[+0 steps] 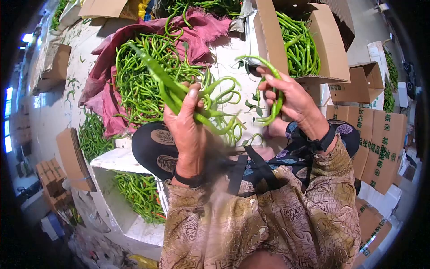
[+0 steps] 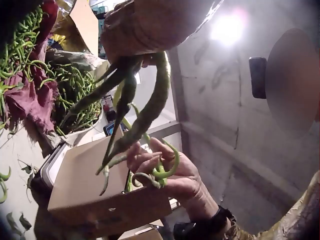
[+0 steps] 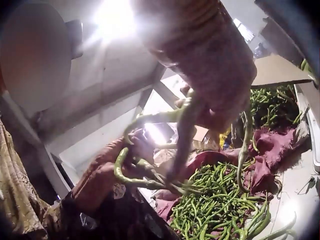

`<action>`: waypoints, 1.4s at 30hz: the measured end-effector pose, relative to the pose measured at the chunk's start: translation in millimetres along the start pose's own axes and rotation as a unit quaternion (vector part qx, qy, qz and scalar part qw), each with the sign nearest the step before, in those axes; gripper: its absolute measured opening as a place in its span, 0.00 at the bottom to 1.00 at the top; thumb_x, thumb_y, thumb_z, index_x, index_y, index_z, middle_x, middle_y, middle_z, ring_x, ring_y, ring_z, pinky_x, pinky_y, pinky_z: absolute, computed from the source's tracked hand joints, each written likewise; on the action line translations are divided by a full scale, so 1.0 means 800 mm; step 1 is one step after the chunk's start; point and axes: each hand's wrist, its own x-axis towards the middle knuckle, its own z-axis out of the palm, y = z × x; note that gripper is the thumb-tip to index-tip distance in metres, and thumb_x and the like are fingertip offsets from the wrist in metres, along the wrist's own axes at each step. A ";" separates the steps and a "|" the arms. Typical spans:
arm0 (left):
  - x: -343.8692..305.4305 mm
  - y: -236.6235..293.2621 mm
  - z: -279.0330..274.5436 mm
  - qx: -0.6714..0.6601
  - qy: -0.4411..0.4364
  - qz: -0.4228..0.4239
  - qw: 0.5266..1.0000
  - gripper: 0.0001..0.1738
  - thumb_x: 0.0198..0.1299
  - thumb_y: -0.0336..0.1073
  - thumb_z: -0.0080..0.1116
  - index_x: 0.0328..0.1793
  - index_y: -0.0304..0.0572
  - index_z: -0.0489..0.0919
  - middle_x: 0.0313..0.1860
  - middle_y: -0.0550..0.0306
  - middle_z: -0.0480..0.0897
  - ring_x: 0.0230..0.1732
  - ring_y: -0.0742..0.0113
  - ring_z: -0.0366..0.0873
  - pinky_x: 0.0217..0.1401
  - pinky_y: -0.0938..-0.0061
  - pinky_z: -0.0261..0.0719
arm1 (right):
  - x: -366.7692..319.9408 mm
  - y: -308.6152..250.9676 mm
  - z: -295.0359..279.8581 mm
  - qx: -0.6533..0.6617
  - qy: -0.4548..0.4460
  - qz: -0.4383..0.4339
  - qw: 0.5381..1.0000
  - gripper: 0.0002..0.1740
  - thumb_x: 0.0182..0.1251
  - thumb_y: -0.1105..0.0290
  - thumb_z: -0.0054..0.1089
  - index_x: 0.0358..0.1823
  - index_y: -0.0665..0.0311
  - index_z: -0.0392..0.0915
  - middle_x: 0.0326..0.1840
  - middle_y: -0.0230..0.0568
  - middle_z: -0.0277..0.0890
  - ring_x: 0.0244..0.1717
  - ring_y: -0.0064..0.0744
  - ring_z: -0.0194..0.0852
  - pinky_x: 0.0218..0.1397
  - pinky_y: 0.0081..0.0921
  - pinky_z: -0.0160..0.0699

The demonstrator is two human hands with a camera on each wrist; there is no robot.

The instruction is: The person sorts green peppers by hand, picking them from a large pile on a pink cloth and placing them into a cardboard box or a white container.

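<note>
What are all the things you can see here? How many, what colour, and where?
pepper pile: too many to count, green, on the cloth
cloth: one, pink, on the floor
floor: one, pale, beneath everything
open carton: one, brown, upper right, peppers inside
white box: one, lower left, green and some red peppers inside
printed cardboard: several pieces, brown, right
peppers in left hand: several, green
pepper in right hand: at least one, green
edge clutter: too blurry to count
wristbands: two, dark, one per wrist
left hand: one, centre left
right hand: one, centre right
</note>
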 end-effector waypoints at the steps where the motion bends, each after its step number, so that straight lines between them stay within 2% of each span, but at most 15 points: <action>1: -0.003 0.003 0.004 0.066 0.001 0.035 0.997 0.12 0.59 0.26 0.62 0.49 0.34 0.76 0.35 0.60 0.80 0.27 0.77 0.73 0.32 0.84 0.72 | -0.004 -0.002 0.004 -0.040 0.002 0.004 0.999 0.26 0.73 0.64 0.51 0.68 0.65 0.59 0.38 0.37 0.75 0.27 0.14 0.64 0.29 0.14 0.72; 4: -0.022 0.000 0.009 0.306 -0.115 0.169 0.930 0.11 0.53 0.23 0.64 0.44 0.38 0.79 0.36 0.59 0.80 0.33 0.68 0.77 0.37 0.77 0.75 | -0.008 0.004 0.025 -0.084 -0.022 0.039 0.995 0.27 0.74 0.62 0.50 0.70 0.63 0.57 0.42 0.37 0.77 0.29 0.13 0.66 0.26 0.10 0.68; 6: -0.022 -0.015 0.014 0.377 -0.242 0.372 0.813 0.19 0.40 0.19 0.65 0.43 0.38 0.80 0.40 0.49 0.79 0.40 0.51 0.80 0.43 0.67 0.79 | -0.007 0.012 0.038 -0.026 -0.050 0.038 0.998 0.29 0.73 0.60 0.52 0.70 0.64 0.56 0.46 0.35 0.75 0.33 0.14 0.69 0.29 0.12 0.72; 10: -0.034 -0.032 0.015 0.414 -0.374 0.385 0.735 0.22 0.40 0.23 0.62 0.48 0.38 0.81 0.47 0.48 0.80 0.42 0.50 0.80 0.43 0.64 0.80 | -0.002 0.009 0.045 0.031 -0.098 0.096 0.990 0.38 0.65 0.68 0.64 0.71 0.67 0.54 0.48 0.39 0.73 0.43 0.23 0.75 0.43 0.17 0.77; 16: -0.044 -0.019 0.016 0.325 -0.305 0.355 0.822 0.19 0.44 0.22 0.64 0.47 0.37 0.81 0.38 0.50 0.82 0.35 0.53 0.81 0.40 0.69 0.79 | -0.016 -0.046 0.037 -0.083 -0.093 0.008 0.992 0.37 0.65 0.72 0.61 0.72 0.66 0.54 0.37 0.32 0.71 0.34 0.20 0.74 0.36 0.16 0.78; 18: -0.044 -0.007 0.004 0.355 -0.250 0.227 0.871 0.19 0.46 0.21 0.62 0.49 0.36 0.80 0.43 0.51 0.83 0.42 0.62 0.81 0.46 0.72 0.79 | -0.029 -0.091 0.033 -0.178 -0.044 -0.075 0.980 0.35 0.64 0.70 0.62 0.71 0.68 0.56 0.37 0.33 0.72 0.31 0.20 0.76 0.33 0.15 0.79; 20: -0.047 0.000 0.001 0.223 -0.140 -0.013 0.965 0.19 0.53 0.23 0.62 0.52 0.31 0.76 0.42 0.57 0.81 0.40 0.72 0.78 0.46 0.76 0.76 | -0.044 -0.147 0.023 -0.180 0.008 -0.124 0.976 0.34 0.64 0.71 0.60 0.69 0.70 0.58 0.39 0.35 0.74 0.29 0.20 0.77 0.33 0.14 0.80; 24: -0.035 -0.005 0.008 0.187 -0.102 -0.041 0.976 0.18 0.56 0.27 0.63 0.53 0.33 0.76 0.42 0.59 0.80 0.37 0.75 0.76 0.41 0.80 0.75 | -0.033 -0.226 -0.029 -0.289 0.045 -0.214 0.932 0.30 0.67 0.70 0.57 0.68 0.70 0.59 0.41 0.38 0.74 0.35 0.18 0.73 0.36 0.16 0.78; 30: -0.025 -0.013 0.022 0.275 -0.122 -0.082 0.950 0.19 0.56 0.29 0.64 0.54 0.33 0.77 0.41 0.60 0.81 0.38 0.76 0.76 0.42 0.79 0.75 | 0.089 -0.249 -0.116 -0.364 0.130 -0.182 0.904 0.35 0.66 0.72 0.57 0.73 0.67 0.54 0.39 0.37 0.73 0.32 0.18 0.71 0.34 0.16 0.74; 32: -0.020 -0.011 0.029 0.273 -0.108 -0.103 0.950 0.19 0.56 0.29 0.64 0.54 0.33 0.77 0.41 0.60 0.81 0.38 0.76 0.76 0.42 0.80 0.75 | 0.146 -0.251 -0.147 -0.519 0.191 -0.176 0.814 0.41 0.62 0.71 0.60 0.75 0.66 0.50 0.46 0.46 0.74 0.41 0.30 0.77 0.45 0.25 0.78; 33: -0.018 -0.012 0.031 0.270 -0.095 -0.125 0.950 0.19 0.56 0.29 0.64 0.54 0.33 0.77 0.41 0.60 0.81 0.38 0.76 0.76 0.42 0.80 0.75 | 0.178 -0.242 -0.184 -0.685 0.187 -0.270 0.651 0.47 0.58 0.69 0.64 0.76 0.64 0.46 0.57 0.57 0.71 0.57 0.45 0.73 0.60 0.36 0.73; 34: -0.015 -0.015 0.031 0.271 -0.097 -0.125 0.950 0.19 0.56 0.29 0.64 0.54 0.33 0.77 0.41 0.60 0.81 0.38 0.76 0.76 0.42 0.80 0.75 | 0.194 -0.241 -0.194 -0.699 0.167 -0.184 0.671 0.51 0.55 0.67 0.67 0.77 0.62 0.44 0.65 0.65 0.63 0.67 0.55 0.63 0.71 0.40 0.61; 36: -0.010 -0.024 0.029 0.286 -0.073 -0.116 0.948 0.19 0.56 0.28 0.64 0.54 0.32 0.77 0.41 0.60 0.81 0.39 0.76 0.76 0.42 0.80 0.75 | 0.194 -0.223 -0.183 -0.736 0.224 -0.106 0.630 0.53 0.52 0.65 0.69 0.76 0.61 0.45 0.64 0.65 0.64 0.66 0.58 0.64 0.70 0.42 0.63; 38: -0.008 -0.029 0.030 0.279 -0.073 -0.113 0.951 0.19 0.56 0.27 0.64 0.54 0.32 0.77 0.41 0.59 0.81 0.39 0.76 0.76 0.42 0.81 0.75 | 0.196 -0.210 -0.198 -0.746 0.268 -0.123 0.597 0.51 0.52 0.62 0.70 0.75 0.63 0.49 0.62 0.66 0.66 0.64 0.60 0.64 0.69 0.42 0.63; 42: -0.008 -0.031 0.039 0.257 -0.066 -0.130 0.955 0.19 0.56 0.26 0.63 0.54 0.32 0.77 0.41 0.60 0.81 0.38 0.76 0.76 0.42 0.80 0.75 | 0.188 -0.193 -0.233 -0.695 0.286 -0.153 0.642 0.43 0.55 0.58 0.66 0.70 0.66 0.58 0.60 0.66 0.68 0.62 0.58 0.67 0.66 0.42 0.66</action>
